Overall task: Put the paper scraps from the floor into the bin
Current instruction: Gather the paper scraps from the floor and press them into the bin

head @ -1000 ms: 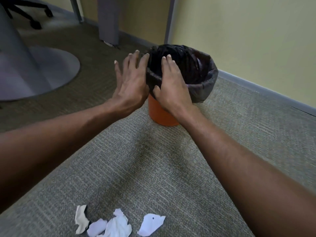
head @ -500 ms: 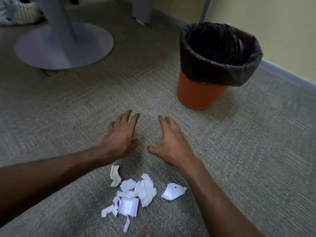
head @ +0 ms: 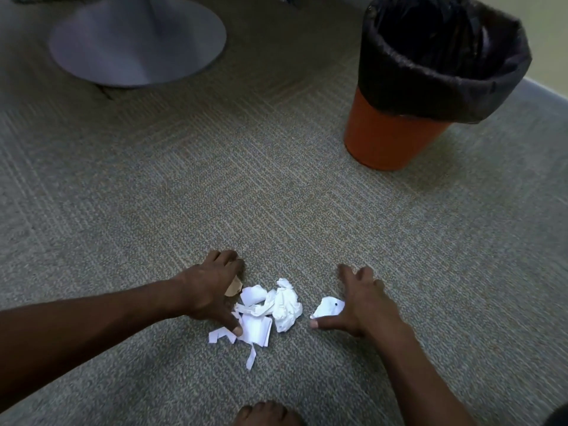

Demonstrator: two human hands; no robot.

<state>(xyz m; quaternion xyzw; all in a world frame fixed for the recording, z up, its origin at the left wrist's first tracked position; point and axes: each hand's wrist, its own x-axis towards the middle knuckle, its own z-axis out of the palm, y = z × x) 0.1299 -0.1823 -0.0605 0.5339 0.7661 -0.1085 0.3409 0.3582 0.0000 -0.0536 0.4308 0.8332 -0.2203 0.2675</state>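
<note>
We see crumpled white paper scraps (head: 264,312) heaped on the ribbed grey carpet (head: 184,210), one narrow strip trailing toward us; the left hand (head: 212,293), grip spread wide, presses the heap's left edge; the right hand (head: 362,302), fingers splayed, lies against a lone scrap (head: 327,306); the round orange bin (head: 390,136), glossy black liner (head: 442,72) over its rim, stands upright well apart, bare carpet between.

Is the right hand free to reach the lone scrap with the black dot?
Probably yes: the right hand is open and already touching the dotted scrap, thumb beneath it. Nothing lies between them on the carpet.
</note>
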